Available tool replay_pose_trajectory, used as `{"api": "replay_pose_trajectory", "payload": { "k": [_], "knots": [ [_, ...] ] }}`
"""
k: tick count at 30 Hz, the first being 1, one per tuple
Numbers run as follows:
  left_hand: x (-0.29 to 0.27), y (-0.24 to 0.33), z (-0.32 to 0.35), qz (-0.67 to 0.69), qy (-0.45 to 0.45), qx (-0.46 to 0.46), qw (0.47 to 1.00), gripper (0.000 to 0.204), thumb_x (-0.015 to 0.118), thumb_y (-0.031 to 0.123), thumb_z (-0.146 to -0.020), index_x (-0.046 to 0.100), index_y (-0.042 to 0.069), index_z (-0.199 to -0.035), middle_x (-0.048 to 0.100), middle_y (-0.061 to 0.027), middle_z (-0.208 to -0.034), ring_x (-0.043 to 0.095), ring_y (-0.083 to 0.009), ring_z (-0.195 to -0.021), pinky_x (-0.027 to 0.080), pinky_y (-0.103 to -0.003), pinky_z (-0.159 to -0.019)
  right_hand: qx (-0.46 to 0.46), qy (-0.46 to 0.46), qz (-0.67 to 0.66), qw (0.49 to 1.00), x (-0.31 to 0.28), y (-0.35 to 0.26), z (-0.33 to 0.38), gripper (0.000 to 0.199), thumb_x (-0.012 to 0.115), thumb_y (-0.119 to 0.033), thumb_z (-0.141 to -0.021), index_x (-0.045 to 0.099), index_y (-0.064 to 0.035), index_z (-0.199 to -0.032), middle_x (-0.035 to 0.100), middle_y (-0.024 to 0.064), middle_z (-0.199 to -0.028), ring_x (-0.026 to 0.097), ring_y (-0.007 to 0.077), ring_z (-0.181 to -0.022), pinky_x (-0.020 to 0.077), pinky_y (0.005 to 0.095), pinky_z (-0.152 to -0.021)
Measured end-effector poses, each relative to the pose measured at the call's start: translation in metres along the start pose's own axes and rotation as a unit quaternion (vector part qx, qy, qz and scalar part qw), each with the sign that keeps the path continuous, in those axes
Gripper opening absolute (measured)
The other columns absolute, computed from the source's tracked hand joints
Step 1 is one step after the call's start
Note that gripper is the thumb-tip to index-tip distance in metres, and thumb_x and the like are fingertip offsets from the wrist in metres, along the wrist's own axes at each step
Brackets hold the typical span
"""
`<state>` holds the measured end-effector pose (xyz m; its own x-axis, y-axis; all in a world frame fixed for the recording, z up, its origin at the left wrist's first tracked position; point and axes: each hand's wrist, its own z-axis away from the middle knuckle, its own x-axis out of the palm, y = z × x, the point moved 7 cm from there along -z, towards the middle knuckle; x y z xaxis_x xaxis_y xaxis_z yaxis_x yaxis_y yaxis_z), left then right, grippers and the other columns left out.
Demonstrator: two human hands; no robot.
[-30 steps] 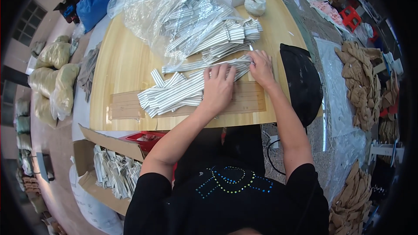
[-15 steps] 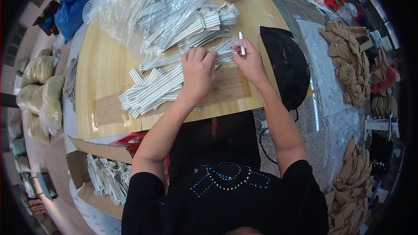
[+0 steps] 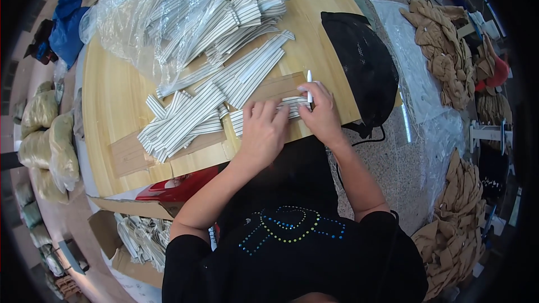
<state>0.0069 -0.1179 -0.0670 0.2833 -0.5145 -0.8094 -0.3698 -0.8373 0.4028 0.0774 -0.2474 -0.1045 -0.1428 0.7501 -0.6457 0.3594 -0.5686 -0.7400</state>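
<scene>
**A crowded workroom around a pale wooden desk**

A light wooden desk (image 3: 112,106) fills the middle of the view, its grain running lengthwise. To the right the floor (image 3: 387,157) is speckled grey stone, partly covered by a clear plastic sheet (image 3: 418,95). Heaps of tan fabric pieces (image 3: 443,56) lie along the right side. On the left, stuffed yellowish sacks (image 3: 48,146) stand in a row, with a blue cloth bundle (image 3: 67,22) farther off. An open cardboard box (image 3: 120,235) sits below the desk's near edge. The light is even and bright.
</scene>
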Motion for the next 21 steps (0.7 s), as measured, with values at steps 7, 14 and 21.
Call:
{"api": "replay_pose_trajectory", "payload": {
  "k": [7,14,21],
  "knots": [
    [0.030,0.019,0.017,-0.004,-0.032,0.037,0.999,0.041,0.069,0.018,-0.079,0.061,0.000,-0.115,0.057,-0.0126,-0.123,0.052,-0.0269,-0.112,0.037,-0.045,-0.096,-0.021,0.082,-0.021,0.996,-0.017,0.006,0.009,0.033,0.072,0.001,-0.075,0.058,-0.0042,-0.105,0.062,0.0072,-0.092,0.060,0.0236,-0.087,0.0461,0.0360,-0.079],
    [0.036,0.021,0.020,-0.041,-0.065,0.021,0.997,0.052,0.069,0.026,-0.082,0.057,0.002,-0.126,0.052,-0.0100,-0.135,0.048,-0.0275,-0.117,0.032,-0.045,-0.100,-0.017,0.091,0.043,0.995,-0.020,0.006,0.011,0.033,0.074,-0.005,-0.075,0.059,-0.0073,-0.105,0.060,0.0063,-0.089,0.058,0.0267,-0.089,0.0405,0.0385,-0.081],
    [0.038,0.024,0.019,-0.088,-0.080,0.043,0.992,0.053,0.066,0.033,-0.084,0.057,0.006,-0.128,0.050,-0.0069,-0.139,0.047,-0.0256,-0.119,0.033,-0.046,-0.099,-0.018,0.087,0.038,0.995,-0.021,0.008,0.010,0.037,0.074,-0.005,-0.075,0.058,-0.0086,-0.109,0.060,0.0059,-0.089,0.058,0.0259,-0.088,0.0398,0.0382,-0.082]
  ]
}}
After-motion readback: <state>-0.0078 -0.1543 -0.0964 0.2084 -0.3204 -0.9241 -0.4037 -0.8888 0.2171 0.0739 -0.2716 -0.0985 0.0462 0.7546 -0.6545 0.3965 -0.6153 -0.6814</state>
